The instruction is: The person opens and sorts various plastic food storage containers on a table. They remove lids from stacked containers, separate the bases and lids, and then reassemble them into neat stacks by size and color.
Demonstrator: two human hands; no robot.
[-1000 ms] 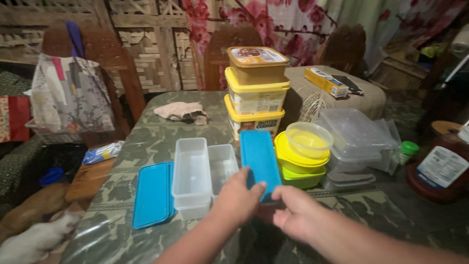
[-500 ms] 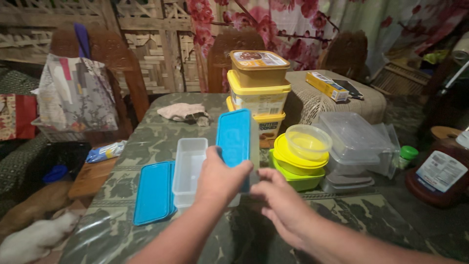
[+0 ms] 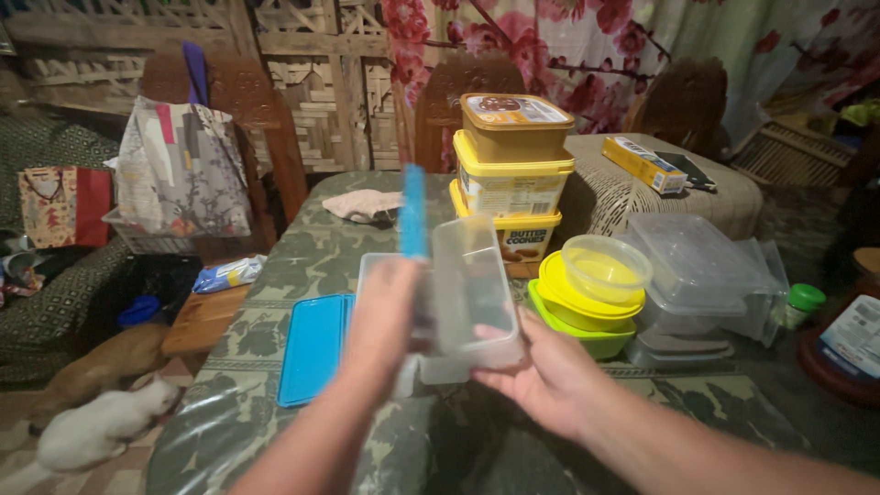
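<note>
2 hands (image 3: 385, 316) hold clear container (image 3: 472, 293) above table edge (image 3: 215, 394).

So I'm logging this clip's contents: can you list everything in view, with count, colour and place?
blue lid: 1, blue, upright, in left hand
clear container: 1, clear, in right hand
second clear container: 1, clear, table, behind left hand
flat blue lids: blue, stacked, count unclear, table left
tubs: 3, yellow and tan, stacked, table back
bowls: yellow and green, nested, table right
clear boxes: several, far right
cloth: 1, pinkish, table back
table: 1, green patterned
bag: 1, patterned, on chair
animals: 2, white and tan, floor
left hand: blurred
right hand: under container
</note>
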